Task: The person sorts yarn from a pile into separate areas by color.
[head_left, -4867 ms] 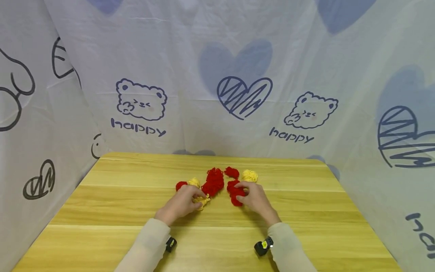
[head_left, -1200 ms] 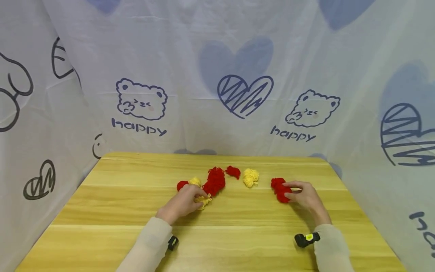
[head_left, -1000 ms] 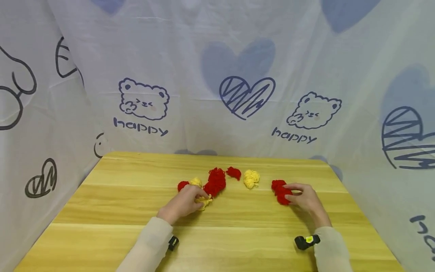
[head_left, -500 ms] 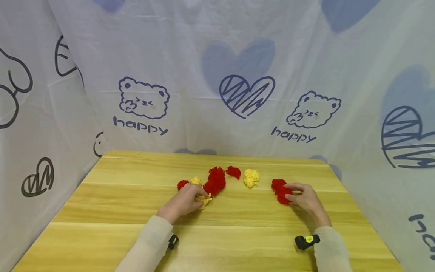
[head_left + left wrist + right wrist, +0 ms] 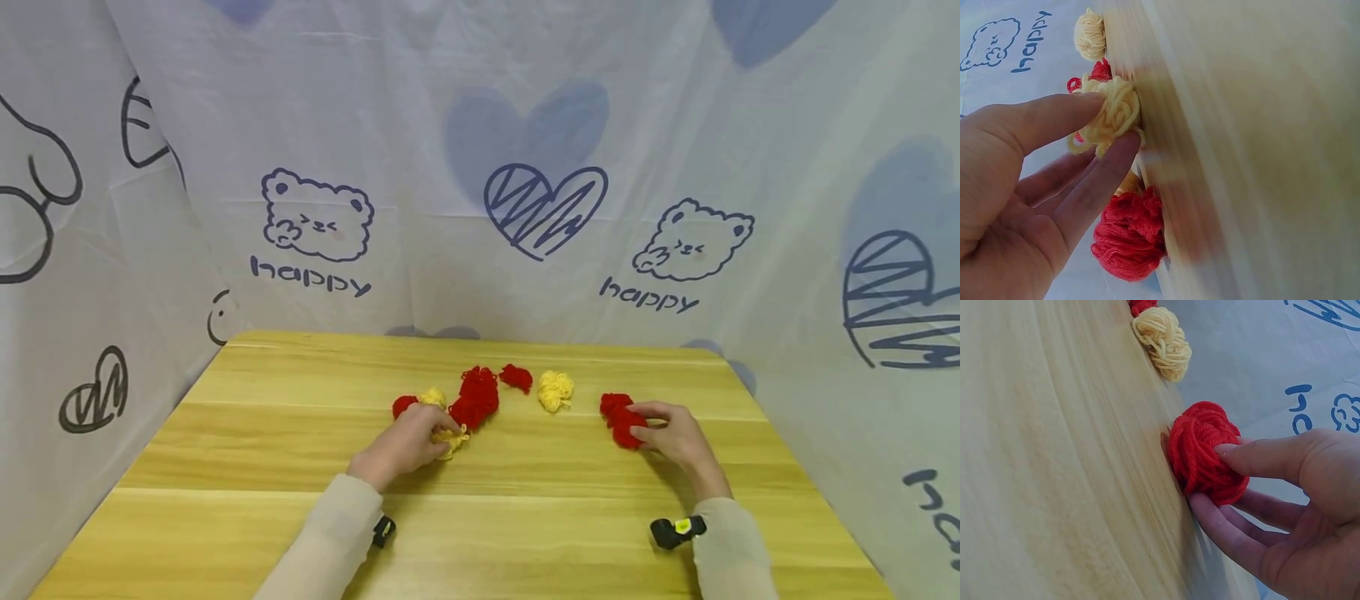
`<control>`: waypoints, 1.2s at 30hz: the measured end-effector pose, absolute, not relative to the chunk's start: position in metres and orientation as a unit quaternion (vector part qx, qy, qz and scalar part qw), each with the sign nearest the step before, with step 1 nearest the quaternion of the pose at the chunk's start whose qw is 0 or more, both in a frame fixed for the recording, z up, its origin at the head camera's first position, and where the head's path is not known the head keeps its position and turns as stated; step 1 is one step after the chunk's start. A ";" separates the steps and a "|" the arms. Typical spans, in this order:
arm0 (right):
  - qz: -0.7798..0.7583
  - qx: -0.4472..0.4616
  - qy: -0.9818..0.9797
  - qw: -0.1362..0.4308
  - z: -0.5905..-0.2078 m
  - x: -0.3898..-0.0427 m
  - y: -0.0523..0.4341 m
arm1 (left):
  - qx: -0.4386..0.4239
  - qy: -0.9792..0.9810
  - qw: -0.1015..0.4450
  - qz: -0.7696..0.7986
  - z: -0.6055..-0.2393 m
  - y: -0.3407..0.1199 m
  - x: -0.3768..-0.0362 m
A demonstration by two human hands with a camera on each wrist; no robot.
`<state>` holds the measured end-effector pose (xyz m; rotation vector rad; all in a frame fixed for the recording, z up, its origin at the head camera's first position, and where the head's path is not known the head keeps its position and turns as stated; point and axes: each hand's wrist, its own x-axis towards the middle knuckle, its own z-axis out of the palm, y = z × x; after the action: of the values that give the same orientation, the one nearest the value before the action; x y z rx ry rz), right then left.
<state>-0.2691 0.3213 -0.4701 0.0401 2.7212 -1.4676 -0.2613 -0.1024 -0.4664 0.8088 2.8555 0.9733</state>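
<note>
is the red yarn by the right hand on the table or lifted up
On the table. The red yarn ball rests against the wooden table, with the right hand pinching it between thumb and fingers.

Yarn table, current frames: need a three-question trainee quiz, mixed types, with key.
1. True or false: the right hand pinches a red yarn ball.
2. What colour is the yarn bundle in the left hand grip?
A. red
B. yellow
C. blue
3. Fill in: the free yellow yarn ball lies on the ____ table.

Key:
1. True
2. B
3. wooden
</note>
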 end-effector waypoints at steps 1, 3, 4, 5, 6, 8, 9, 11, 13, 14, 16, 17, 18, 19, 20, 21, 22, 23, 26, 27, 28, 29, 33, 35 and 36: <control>-0.475 0.014 0.879 0.025 -0.470 -0.269 0.321 | 0.260 0.914 0.009 0.312 -0.467 -0.102 -0.262; -0.477 0.015 0.879 0.026 -0.470 -0.269 0.321 | 0.262 0.913 0.007 0.313 -0.467 -0.102 -0.262; -0.477 0.014 0.879 0.026 -0.470 -0.269 0.322 | 0.263 0.912 0.006 0.313 -0.467 -0.102 -0.262; -0.476 0.014 0.879 0.027 -0.470 -0.270 0.322 | 0.264 0.912 0.004 0.313 -0.467 -0.102 -0.262; -0.476 0.014 0.879 0.027 -0.470 -0.270 0.322 | 0.265 0.912 0.003 0.313 -0.468 -0.102 -0.263; -0.477 0.014 0.879 0.027 -0.470 -0.270 0.322 | 0.267 0.911 0.000 0.314 -0.468 -0.102 -0.263; -0.477 0.014 0.878 0.027 -0.470 -0.270 0.322 | 0.269 0.910 -0.002 0.315 -0.468 -0.103 -0.263; -0.476 0.013 0.879 0.027 -0.470 -0.270 0.322 | 0.271 0.909 -0.005 0.316 -0.468 -0.103 -0.264; -0.475 0.012 0.880 0.027 -0.470 -0.270 0.322 | 0.273 0.908 -0.009 0.317 -0.469 -0.104 -0.264; -0.474 0.012 0.880 0.027 -0.470 -0.270 0.322 | 0.274 0.908 -0.010 0.317 -0.469 -0.104 -0.264; -0.472 0.011 0.881 0.026 -0.470 -0.270 0.323 | 0.277 0.908 -0.013 0.315 -0.469 -0.105 -0.264; -0.472 0.012 0.881 0.025 -0.470 -0.270 0.323 | 0.278 0.908 -0.013 0.314 -0.469 -0.105 -0.264; -0.471 0.012 0.882 0.026 -0.470 -0.270 0.323 | 0.279 0.908 -0.014 0.313 -0.469 -0.105 -0.264; -0.470 0.012 0.882 0.026 -0.470 -0.270 0.323 | 0.281 0.908 -0.015 0.312 -0.469 -0.106 -0.263; -0.469 0.013 0.883 0.026 -0.470 -0.271 0.323 | 0.282 0.908 -0.015 0.311 -0.469 -0.106 -0.263; -0.469 0.014 0.883 0.026 -0.471 -0.271 0.324 | 0.283 0.907 -0.015 0.312 -0.468 -0.107 -0.262; -0.469 0.015 0.883 0.027 -0.471 -0.271 0.324 | 0.284 0.906 -0.016 0.313 -0.468 -0.108 -0.262; -0.469 0.016 0.883 0.027 -0.471 -0.272 0.324 | 0.285 0.905 -0.018 0.315 -0.468 -0.108 -0.261; -0.467 0.016 0.883 0.027 -0.472 -0.272 0.325 | 0.284 0.904 -0.020 0.319 -0.467 -0.111 -0.260; -0.467 0.018 0.883 0.027 -0.472 -0.272 0.325 | 0.283 0.904 -0.020 0.321 -0.466 -0.112 -0.259; -0.467 0.019 0.884 0.026 -0.472 -0.272 0.325 | 0.284 0.903 -0.023 0.322 -0.466 -0.113 -0.259; -0.468 0.019 0.883 0.026 -0.472 -0.272 0.325 | 0.283 0.903 -0.023 0.324 -0.466 -0.114 -0.259; -0.469 0.023 0.883 0.027 -0.472 -0.272 0.325 | 0.287 0.899 -0.026 0.329 -0.464 -0.120 -0.258; -0.469 0.021 0.882 0.029 -0.471 -0.271 0.325 | 0.289 0.898 -0.028 0.332 -0.462 -0.122 -0.258; -0.469 0.020 0.883 0.029 -0.471 -0.271 0.325 | 0.291 0.897 -0.031 0.331 -0.462 -0.124 -0.258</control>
<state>-0.2715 0.3253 -0.4710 0.0619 2.7224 -1.4454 -0.2576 -0.1240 -0.4615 0.9320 2.8748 1.0623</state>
